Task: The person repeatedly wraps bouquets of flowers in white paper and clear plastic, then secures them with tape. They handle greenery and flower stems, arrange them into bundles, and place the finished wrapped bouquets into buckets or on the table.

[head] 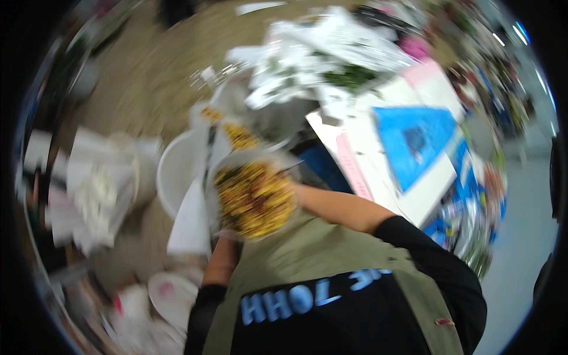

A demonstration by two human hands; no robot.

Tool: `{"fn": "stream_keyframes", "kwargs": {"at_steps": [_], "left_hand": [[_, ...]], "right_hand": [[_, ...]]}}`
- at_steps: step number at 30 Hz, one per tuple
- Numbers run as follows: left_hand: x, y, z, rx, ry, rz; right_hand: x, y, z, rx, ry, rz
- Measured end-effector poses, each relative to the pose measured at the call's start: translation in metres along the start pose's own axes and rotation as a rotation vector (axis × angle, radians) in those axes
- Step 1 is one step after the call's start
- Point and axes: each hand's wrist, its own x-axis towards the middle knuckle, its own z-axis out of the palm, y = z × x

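Note:
A round bouquet of yellow and reddish flowers, blurred by motion, is held close in front of my green apron. My left hand grips it at its lower left edge, the fingers mostly hidden. From the right, my right hand holds the bouquet's side, partly covered by its translucent wrap. Touching or just beyond the wrap, more yellow flowers show in white paper. A sheet of white paper hangs left of the bouquet.
White buckets stand beyond the bouquet. White-wrapped greenery lies at the top. On the right, a white surface carries a blue sheet. White flowers in paper are at left, with a pale round container below.

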Motion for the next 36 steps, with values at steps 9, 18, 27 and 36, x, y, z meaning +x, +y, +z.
{"fn": "stream_keyframes", "kwargs": {"at_steps": [9, 18, 27, 36], "left_hand": [[0.022, 0.068, 0.028, 0.163, 0.38, -0.061], [0.024, -0.005, 0.194, 0.415, 0.274, 0.205], [0.006, -0.142, 0.312, 0.531, -0.101, -0.094], [-0.087, -0.255, 0.401, 0.788, -0.438, -0.3]], "right_hand": [[0.004, 0.025, -0.027, 0.053, -0.259, 0.11], [-0.153, 0.053, -0.225, -0.474, 0.713, -0.674], [-0.596, 0.262, -0.437, -0.225, 2.543, -0.179], [-0.691, 0.303, -0.456, -0.09, 2.073, 0.52]]}}
